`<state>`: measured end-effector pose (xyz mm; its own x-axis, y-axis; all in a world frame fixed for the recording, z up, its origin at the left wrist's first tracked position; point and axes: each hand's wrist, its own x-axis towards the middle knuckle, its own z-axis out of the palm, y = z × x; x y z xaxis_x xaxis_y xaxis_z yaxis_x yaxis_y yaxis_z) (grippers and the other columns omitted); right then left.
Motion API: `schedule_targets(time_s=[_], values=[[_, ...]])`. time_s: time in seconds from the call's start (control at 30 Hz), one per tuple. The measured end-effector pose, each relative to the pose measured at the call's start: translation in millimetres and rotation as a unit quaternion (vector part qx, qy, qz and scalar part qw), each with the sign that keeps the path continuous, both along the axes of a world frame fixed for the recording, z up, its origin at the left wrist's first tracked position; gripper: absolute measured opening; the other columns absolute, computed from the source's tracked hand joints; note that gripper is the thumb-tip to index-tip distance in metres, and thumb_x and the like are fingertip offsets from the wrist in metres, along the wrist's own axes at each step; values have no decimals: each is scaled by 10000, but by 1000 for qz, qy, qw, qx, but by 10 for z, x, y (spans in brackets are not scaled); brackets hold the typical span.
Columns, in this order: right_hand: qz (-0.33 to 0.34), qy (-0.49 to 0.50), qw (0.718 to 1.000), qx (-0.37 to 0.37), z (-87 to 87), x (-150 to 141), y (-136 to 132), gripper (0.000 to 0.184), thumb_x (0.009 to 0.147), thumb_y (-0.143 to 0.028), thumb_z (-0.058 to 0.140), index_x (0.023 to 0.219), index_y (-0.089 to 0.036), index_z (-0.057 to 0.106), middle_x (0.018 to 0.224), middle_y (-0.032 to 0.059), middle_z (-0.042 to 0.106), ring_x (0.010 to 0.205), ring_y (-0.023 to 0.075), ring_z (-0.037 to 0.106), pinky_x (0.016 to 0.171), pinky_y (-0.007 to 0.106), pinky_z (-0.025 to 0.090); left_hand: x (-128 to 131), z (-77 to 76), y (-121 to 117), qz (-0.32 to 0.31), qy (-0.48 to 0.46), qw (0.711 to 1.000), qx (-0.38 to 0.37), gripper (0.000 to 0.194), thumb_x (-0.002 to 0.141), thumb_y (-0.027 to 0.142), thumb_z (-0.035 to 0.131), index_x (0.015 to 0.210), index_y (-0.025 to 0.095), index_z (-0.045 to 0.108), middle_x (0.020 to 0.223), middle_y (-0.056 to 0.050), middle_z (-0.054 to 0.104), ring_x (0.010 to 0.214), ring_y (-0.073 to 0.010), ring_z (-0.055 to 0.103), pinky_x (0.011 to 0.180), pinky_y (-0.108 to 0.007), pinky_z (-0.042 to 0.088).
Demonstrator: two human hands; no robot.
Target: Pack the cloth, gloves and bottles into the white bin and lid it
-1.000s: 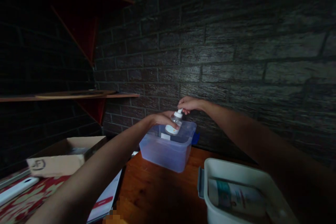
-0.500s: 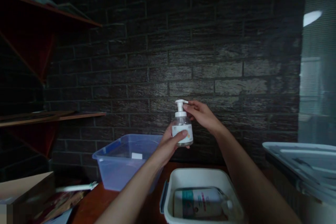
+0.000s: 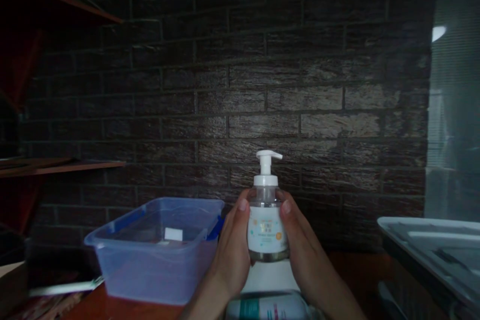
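A clear pump bottle (image 3: 267, 230) with a white pump head and a printed white label stands upright between my hands. My left hand (image 3: 234, 242) wraps its left side, the thumb lying along the label's edge. On the opposite side my right hand (image 3: 302, 240) grips it the same way. The fingers behind the bottle are mostly hidden. Below it, a white tub (image 3: 269, 276) shows in part, with a larger bottle (image 3: 264, 307) with a white and teal label lying in it, cut off by the lower edge of the view.
A translucent blue plastic bin (image 3: 150, 272) with small white pieces inside stands on the reddish table (image 3: 88, 307) at left. At right is a lidded container (image 3: 431, 240). Wooden shelves (image 3: 63, 167) jut out at left, and a dark brick wall (image 3: 210, 85) closes the back.
My right hand has moved from the pump head down to the bottle's side. The bottle has come nearer and lower, its label now facing me. The view has shifted a little.
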<state>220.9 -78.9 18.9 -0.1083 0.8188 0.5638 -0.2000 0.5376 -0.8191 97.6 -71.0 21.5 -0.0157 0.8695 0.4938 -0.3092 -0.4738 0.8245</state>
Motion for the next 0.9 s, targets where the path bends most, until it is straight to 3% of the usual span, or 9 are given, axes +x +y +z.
schedule_targets(time_s=[0.13, 0.23, 0.4, 0.5, 0.57, 0.73, 0.9], values=[[18, 48, 998, -42, 3, -2, -8, 595, 981, -703, 426, 1283, -256, 679, 1134, 79, 767, 968, 262, 738, 796, 351, 591, -17, -28, -71, 54, 31, 998, 18, 580, 989, 628, 477, 1321, 183, 642, 1224, -113, 746, 1136, -282, 690, 936, -356, 543], [6, 58, 997, -56, 47, -4, -66, 612, 982, -703, 423, 1258, -238, 711, 1123, 79, 780, 983, 271, 746, 808, 352, 598, 0, -79, -64, 55, 53, 997, 27, 592, 1018, 621, 410, 1358, 185, 623, 1308, -109, 711, 1225, -289, 645, 1019, -384, 505], [-32, 75, 995, -48, 91, -11, -118, 603, 974, -688, 464, 1245, -220, 731, 1052, 72, 795, 921, 261, 756, 757, 335, 602, 31, -181, -39, 54, 53, 997, 32, 633, 1013, 642, 393, 1412, 183, 570, 1380, -114, 664, 1282, -306, 604, 1019, -400, 510], [-5, 88, 994, -63, 48, -12, -62, 612, 959, -694, 490, 1263, -211, 711, 958, 67, 796, 814, 247, 754, 640, 314, 588, 13, -203, -73, 9, 76, 996, 46, 567, 1015, 582, 464, 1444, 215, 522, 1439, -94, 620, 1286, -294, 595, 992, -365, 521], [22, 118, 991, -59, -7, -20, 1, 582, 951, -683, 518, 1235, -213, 712, 956, 60, 789, 804, 231, 746, 644, 299, 586, -3, -201, -101, -14, 83, 995, 50, 533, 1016, 536, 501, 1456, 234, 498, 1462, -81, 600, 1295, -284, 585, 983, -340, 522], [90, 155, 984, -14, -111, -46, 114, 436, 976, -568, 559, 1262, -256, 665, 1050, 39, 762, 868, 209, 727, 685, 278, 579, 12, -187, -97, -2, 38, 998, 44, 552, 1017, 573, 469, 1460, 245, 486, 1401, -79, 639, 1185, -266, 646, 888, -314, 551], [98, 138, 986, -4, -93, -46, 109, 424, 959, -565, 577, 1238, -255, 655, 1001, 37, 750, 789, 207, 712, 640, 284, 566, 14, -217, -35, -16, 20, 998, 61, 515, 1046, 569, 391, 1438, 257, 514, 1371, -66, 658, 1157, -253, 660, 895, -321, 551]])
